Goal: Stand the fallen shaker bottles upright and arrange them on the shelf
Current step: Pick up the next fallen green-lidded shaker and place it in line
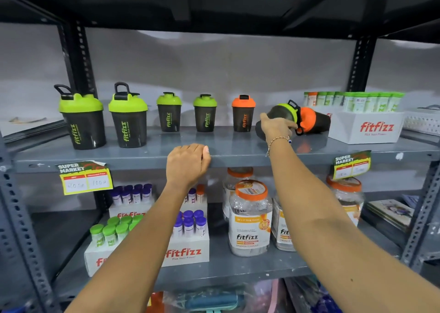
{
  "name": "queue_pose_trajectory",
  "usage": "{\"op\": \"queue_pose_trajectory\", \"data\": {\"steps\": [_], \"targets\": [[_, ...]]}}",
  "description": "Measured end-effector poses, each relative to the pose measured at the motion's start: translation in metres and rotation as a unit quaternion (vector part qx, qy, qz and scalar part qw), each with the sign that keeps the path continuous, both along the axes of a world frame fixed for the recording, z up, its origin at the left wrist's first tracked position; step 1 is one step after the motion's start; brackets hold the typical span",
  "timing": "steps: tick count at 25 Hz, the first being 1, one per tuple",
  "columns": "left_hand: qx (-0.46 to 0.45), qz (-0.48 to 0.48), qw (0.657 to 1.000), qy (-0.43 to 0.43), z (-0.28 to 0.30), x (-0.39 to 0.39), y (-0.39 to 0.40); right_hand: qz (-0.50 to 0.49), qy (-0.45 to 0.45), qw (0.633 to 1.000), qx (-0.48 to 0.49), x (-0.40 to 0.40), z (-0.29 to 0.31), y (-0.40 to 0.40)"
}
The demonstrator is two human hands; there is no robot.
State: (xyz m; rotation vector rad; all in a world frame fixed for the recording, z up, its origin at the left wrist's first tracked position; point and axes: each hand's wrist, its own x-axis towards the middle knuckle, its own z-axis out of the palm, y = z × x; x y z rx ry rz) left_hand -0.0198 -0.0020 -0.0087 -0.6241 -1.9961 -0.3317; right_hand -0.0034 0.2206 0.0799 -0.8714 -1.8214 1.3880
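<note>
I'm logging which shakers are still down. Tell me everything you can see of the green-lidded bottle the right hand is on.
The fallen green-lidded shaker lies on its side on the grey shelf, base toward the camera's left, lid pointing right. Its body looks like dark, smoky plastic; the lime-green lid carries a black carry loop. The right hand rests over its body, grip not clearly closed. Its lid meets the lid of an orange-lidded shaker, also lying down.
</note>
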Motion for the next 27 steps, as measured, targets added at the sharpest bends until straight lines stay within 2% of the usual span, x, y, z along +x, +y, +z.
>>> {"op": "queue_pose_trajectory", "data": {"steps": [4, 6, 8, 11, 15, 18, 22, 24, 27], "targets": [[-0.057, -0.029, 0.998, -0.008, 0.001, 0.002, -0.023, 0.034, 0.070, 0.996, -0.044, 0.006, -0.009, -0.033], [-0.076, -0.022, 0.997, 0.002, 0.001, -0.001, -0.049, 0.100, 0.129, 0.983, -0.077, 0.000, -0.013, -0.051], [-0.088, -0.009, 0.996, 0.029, 0.000, -0.006, -0.075, 0.181, 0.148, 0.968, -0.093, -0.007, -0.015, -0.069], [-0.102, 0.020, 0.994, 0.032, 0.000, -0.013, -0.111, 0.271, 0.127, 0.952, -0.063, -0.020, -0.015, -0.099], [-0.110, 0.040, 0.993, -0.031, 0.003, -0.023, -0.133, 0.347, 0.096, 0.933, -0.016, -0.033, -0.020, -0.127], [-0.117, 0.034, 0.993, 0.006, 0.002, -0.028, -0.137, 0.383, 0.081, 0.920, 0.028, -0.044, -0.021, -0.131], [-0.079, 0.011, 0.993, 0.088, -0.004, -0.035, -0.135, 0.410, 0.055, 0.908, 0.071, -0.050, -0.022, -0.128], [-0.068, 0.005, 0.990, 0.120, -0.006, -0.039, -0.134, 0.425, 0.061, 0.901, 0.060, -0.050, -0.023, -0.125], [-0.060, 0.010, 0.992, 0.112, -0.011, -0.042, -0.133, 0.454, 0.085, 0.887, -0.007, -0.053, -0.024, -0.119]]}}
